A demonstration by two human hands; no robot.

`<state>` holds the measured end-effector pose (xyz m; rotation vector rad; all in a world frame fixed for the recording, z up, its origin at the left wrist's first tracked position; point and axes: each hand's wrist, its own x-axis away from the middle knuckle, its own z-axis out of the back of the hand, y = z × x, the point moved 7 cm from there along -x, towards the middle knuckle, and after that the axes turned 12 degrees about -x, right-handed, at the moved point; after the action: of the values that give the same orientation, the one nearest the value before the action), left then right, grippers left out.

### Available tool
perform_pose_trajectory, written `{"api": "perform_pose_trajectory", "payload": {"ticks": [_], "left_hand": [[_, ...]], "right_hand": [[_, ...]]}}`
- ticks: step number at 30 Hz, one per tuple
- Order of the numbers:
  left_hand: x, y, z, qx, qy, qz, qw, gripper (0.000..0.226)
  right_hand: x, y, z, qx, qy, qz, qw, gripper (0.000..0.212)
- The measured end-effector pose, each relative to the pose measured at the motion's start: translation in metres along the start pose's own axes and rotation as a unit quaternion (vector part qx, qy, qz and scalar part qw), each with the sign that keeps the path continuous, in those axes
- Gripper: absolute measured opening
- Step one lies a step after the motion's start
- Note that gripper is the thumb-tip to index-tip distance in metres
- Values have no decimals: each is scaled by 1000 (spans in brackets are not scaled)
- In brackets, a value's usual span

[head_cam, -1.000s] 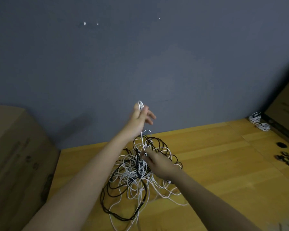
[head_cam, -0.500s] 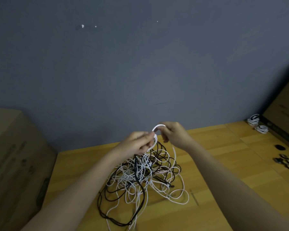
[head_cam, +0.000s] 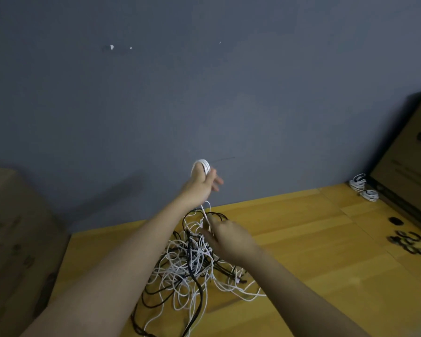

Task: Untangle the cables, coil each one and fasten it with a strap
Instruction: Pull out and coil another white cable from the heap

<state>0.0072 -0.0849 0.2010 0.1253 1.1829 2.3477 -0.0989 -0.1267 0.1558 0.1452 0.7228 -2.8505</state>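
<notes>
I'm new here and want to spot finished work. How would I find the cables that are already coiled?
Follow the wooden table to its far right corner, where it meets the grey wall beside a cardboard box. Two small white coiled bundles lie there side by side. Unlike the loose black-and-white tangle under the hands, each is a compact coil.

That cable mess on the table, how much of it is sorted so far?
Done: two white coiled bundles lie by the far box. In hand: the left hand holds a few white loops aloft; the right hand feeds that cable. Left: most of the black-and-white tangle; black straps wait.
</notes>
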Motion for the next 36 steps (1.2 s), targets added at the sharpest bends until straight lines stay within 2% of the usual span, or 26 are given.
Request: {"api": "perform_pose_trajectory", "payload": {"ticks": [3, 6, 9, 11, 13, 15, 17, 21, 22, 24, 27, 29, 31, 34, 36], "left_hand": [[7, -19, -7, -242, -83, -28, 966, 35], [23, -9, -2, -272, -125, -67, 952, 42], [33, 15, 14, -188, -121, -69, 972, 53], [38, 33, 26, -62, -121, -75, 988, 52], [40, 53, 37, 47, -137, -100, 984, 46], [39, 70, 49, 108, -121, -125, 979, 42], [34, 79, 62, 176, -88, -128, 972, 38], [16, 96, 88, 295, -34, -108, 949, 21], [11, 99, 95, 281, -2, -106, 954, 21], [2, 105, 107, 174, 70, -123, 974, 21], [-16, 108, 116, -5, 122, -163, 979, 19], [-31, 105, 118, -124, 113, -170, 971, 12], [-39, 109, 119, -210, 71, -159, 962, 11], [-48, 125, 127, -302, 45, -136, 942, 35], [-45, 147, 130, -286, 36, -162, 944, 38]], "right_hand": [[4, 7, 38, -44, 31, 8, 999, 24], [0, 26, 78, -107, 61, -17, 992, 20], [-16, 29, 113, -142, 97, 1, 985, 17], [-28, 29, 127, -171, 128, -1, 977, 21], [-39, 26, 125, -220, 152, -9, 964, 24], [-47, 20, 111, -322, 170, -11, 931, 21], [-53, 15, 85, -401, 161, -29, 901, 20], [-56, 12, 31, -388, 72, -86, 915, 25], [-54, 10, 24, -394, 56, -91, 913, 25], [-50, 3, 23, -395, 44, -85, 914, 24], [-46, -10, 49, -328, 80, -53, 940, 24], [-46, -18, 84, -238, 122, -14, 963, 23], [-46, -24, 128, -182, 162, 23, 970, 20], [-46, -32, 205, -149, 266, 75, 949, 19], [-49, -42, 255, -146, 320, 115, 929, 14]]}}
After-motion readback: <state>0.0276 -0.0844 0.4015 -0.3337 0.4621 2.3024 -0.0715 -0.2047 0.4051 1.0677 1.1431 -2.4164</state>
